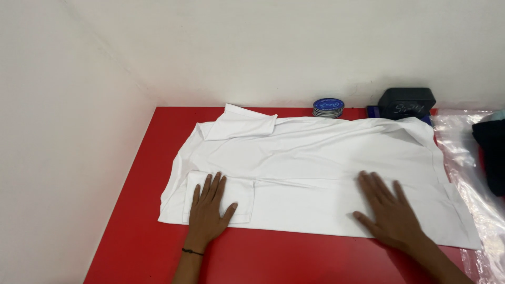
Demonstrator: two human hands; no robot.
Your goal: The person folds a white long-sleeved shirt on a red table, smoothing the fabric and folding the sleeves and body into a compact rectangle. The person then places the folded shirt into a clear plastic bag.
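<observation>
Both palms lie flat, fingers spread wide, gripping nothing: my left hand (206, 213) on the folded sleeve, my right hand (388, 210) on the near fold of the white shirt (315, 158) spread across the red table (142, 247). Uneven pressing could drag wrinkles, or nudge the plastic bag (473, 184) at right.

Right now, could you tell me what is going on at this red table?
A person has a white shirt spread over the red table, its near edge folded over. Both hands lie flat, palms down, on that folded strip: the left hand on the folded-in sleeve, the right hand further along. Behind the shirt, by the wall, sit a round blue tin and a small black clock. Clear plastic bags lie at the right.
</observation>
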